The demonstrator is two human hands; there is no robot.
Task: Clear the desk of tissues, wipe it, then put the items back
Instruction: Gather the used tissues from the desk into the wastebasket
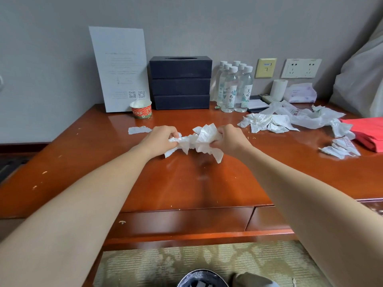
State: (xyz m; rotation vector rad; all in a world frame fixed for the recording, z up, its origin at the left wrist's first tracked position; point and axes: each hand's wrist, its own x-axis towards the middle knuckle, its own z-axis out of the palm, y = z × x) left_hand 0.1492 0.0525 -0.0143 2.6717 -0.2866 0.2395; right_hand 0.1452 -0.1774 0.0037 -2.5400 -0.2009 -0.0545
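Observation:
Over the middle of the glossy brown desk (103, 154), my left hand (160, 139) and my right hand (229, 137) both grip one crumpled bunch of white tissues (196, 141), one hand at each end. A small torn tissue piece (138, 130) lies just left of my left hand. More crumpled tissues (267, 122) and a white plastic bag (306, 117) lie scattered at the right. Another tissue scrap (339, 148) sits near the right edge. Crumbs dot the desk surface.
Along the wall stand a white notice sheet (120, 67), a paper cup (142, 109), a black tissue box stack (180, 82), several water bottles (234, 90), a paper roll (278, 89) and a tissue pack (300, 93). Red cloth (369, 131) lies far right. A bin (201, 279) stands on the carpet below.

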